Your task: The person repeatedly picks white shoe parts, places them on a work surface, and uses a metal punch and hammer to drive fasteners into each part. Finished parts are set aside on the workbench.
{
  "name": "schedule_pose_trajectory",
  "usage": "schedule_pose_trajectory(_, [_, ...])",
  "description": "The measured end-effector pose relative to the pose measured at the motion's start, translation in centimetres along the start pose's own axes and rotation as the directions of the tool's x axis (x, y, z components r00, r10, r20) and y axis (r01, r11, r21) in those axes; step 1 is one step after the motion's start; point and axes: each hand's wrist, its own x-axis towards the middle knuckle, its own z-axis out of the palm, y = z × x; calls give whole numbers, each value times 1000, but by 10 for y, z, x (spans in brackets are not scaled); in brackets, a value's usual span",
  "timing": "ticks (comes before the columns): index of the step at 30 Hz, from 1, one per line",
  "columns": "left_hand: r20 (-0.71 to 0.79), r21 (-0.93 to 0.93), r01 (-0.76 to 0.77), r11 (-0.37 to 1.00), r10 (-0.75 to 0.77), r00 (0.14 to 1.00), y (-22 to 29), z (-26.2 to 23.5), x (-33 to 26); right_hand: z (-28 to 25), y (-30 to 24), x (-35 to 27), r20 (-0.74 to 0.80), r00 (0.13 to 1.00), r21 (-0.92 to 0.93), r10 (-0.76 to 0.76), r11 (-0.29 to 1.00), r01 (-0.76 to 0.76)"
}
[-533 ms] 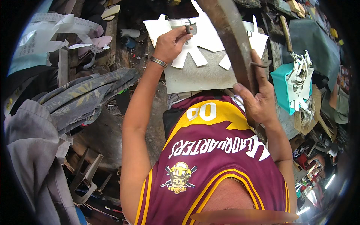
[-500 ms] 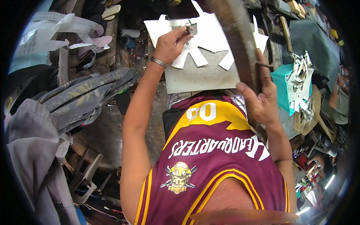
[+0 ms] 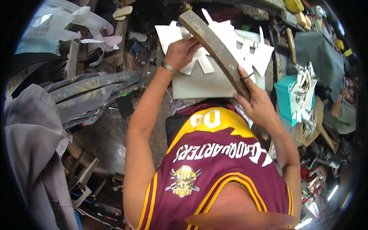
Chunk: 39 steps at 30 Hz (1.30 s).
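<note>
My left hand (image 3: 179, 55) is closed in a pinch over white sheet material (image 3: 165, 33) with cut-out strip shapes. The short metal punch it gripped a moment earlier is now hidden behind a long wooden bar (image 3: 216, 50). My right hand (image 3: 256, 102) is wrapped round the near end of this worn bar, which slants up and left. The bar's far end lies over the fingertips of my left hand; whether it touches the punch cannot be seen. Under the white pieces is a grey flat board (image 3: 199, 88), close in front of my body.
To the right stands a turquoise container (image 3: 284, 97) heaped with white cut scraps (image 3: 303, 90). A wooden-handled tool (image 3: 292, 44) lies beyond it. Patterned dark cloth (image 3: 88, 94) and a grey cloth (image 3: 34, 142) hang at left, below translucent printed strips (image 3: 73, 21).
The wooden bar, raised and blurred before, has come down and left across the white sheet. My right hand has moved left and slightly down with it. The punch has dropped out of sight.
</note>
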Motion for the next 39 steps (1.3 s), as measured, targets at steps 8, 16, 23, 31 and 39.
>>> schedule_pose_trajectory(8, [103, -250, 307, 918, -290, 951, 8, -9, 7, 1, 5, -4, -421, 903, 333, -85, 912, 241])
schedule_pose_trajectory(16, [101, -474, 354, 806, -350, 931, -6, -40, 6, 11, 15, -18, -326, 944, 349, -47, 922, 167])
schedule_pose_trajectory(23, [221, -447, 451, 773, -393, 893, -1, -34, 2, 15, 16, -14, -311, 949, 380, -58, 907, 180])
schedule_pose_trajectory(31, [204, -408, 431, 805, -379, 902, -1, -31, 3, 17, 19, -14, -261, 965, 388, -40, 911, 143])
schedule_pose_trajectory(39, [191, -354, 393, 849, -346, 919, -5, -30, 3, 20, 16, -11, -262, 962, 345, -73, 924, 164])
